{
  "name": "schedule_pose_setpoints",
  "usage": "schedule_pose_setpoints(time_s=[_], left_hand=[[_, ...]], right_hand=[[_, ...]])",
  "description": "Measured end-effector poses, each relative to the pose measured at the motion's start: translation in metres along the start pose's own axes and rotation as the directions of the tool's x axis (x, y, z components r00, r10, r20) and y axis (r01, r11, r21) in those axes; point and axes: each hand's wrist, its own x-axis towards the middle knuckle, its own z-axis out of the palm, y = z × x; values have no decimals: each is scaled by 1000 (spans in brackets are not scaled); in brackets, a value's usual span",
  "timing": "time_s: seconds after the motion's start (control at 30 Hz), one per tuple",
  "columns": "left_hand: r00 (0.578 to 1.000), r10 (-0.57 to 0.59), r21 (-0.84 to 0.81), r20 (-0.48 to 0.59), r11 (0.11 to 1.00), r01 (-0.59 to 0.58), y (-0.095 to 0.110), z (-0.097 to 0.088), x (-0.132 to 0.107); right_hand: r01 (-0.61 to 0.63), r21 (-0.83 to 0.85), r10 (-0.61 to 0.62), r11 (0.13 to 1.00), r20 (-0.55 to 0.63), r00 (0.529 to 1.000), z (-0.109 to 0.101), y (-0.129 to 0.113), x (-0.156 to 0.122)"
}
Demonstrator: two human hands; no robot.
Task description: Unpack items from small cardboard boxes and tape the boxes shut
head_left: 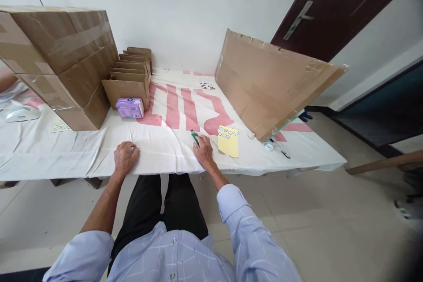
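Note:
My left hand (126, 157) rests at the table's front edge with its fingers curled. A small greyish-white piece shows by its thumb, too small to name. Right of it, my right hand (204, 152) is closed around a green-handled tool (195, 138) with a short dark tip, which points away from me over the cloth. Beside that hand lies a yellow sheet (228, 146) bearing several small white pieces with dark outlines. A purple box (130, 108) stands farther off, beyond my left hand.
Taped cardboard boxes (79, 53) are stacked at left, beside a row of cardboard dividers (128, 83). A large cardboard panel (274, 79) stands at right, a thin dark pen-like item (280, 150) near its foot. Another person's arm (7, 78) shows at far left.

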Motion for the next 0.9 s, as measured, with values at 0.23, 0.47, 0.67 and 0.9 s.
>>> schedule_pose_setpoints(time_s=[0.23, 0.47, 0.67, 0.9], left_hand=[[1000, -11, -23, 27, 1000, 11, 1, -2, 0], [997, -41, 16, 65, 999, 40, 9, -15, 0], [998, -36, 61, 52, 998, 33, 11, -19, 2], [998, -13, 86, 59, 996, 8, 21, -27, 1]], right_hand=[[-109, -135, 99, 985, -80, 992, -28, 24, -10], [-83, -212, 113, 974, 130, 985, -74, 59, -34], [-122, -132, 134, 984, 88, 987, -87, 73, -59], [-184, -77, 189, 980, 69, 980, -94, 87, -93]])
